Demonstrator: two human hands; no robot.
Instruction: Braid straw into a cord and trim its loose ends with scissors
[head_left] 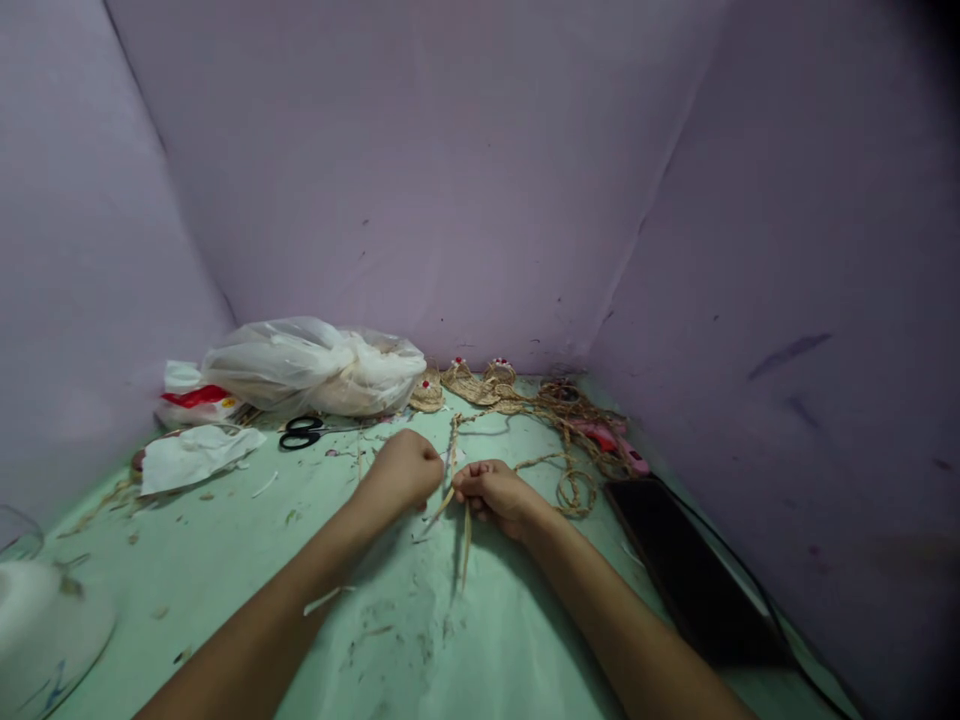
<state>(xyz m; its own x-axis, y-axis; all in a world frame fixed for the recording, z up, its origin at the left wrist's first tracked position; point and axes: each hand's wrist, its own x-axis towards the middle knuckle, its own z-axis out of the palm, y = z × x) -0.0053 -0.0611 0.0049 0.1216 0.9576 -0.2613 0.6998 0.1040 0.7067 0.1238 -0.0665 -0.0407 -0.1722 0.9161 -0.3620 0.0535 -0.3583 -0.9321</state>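
Note:
Pale fibre strands (466,545) hang down at the middle of the green surface, below a braided cord (453,440) that runs up toward the back. My right hand (495,492) pinches the strands at the lower end of the braid. Just left of it, my left hand (405,468) is closed into a loose fist beside the strands; whatever its fingers hold is hidden. More braided cord (576,490) lies coiled to the right of my right hand.
Black-handled scissors (301,433), a white plastic bag (315,367) and a white cloth (193,458) lie back left. Small woven pieces with red beads (469,383) sit by the wall. A dark flat device (694,575) with a cable is at right, a white bowl-like object (52,635) at left.

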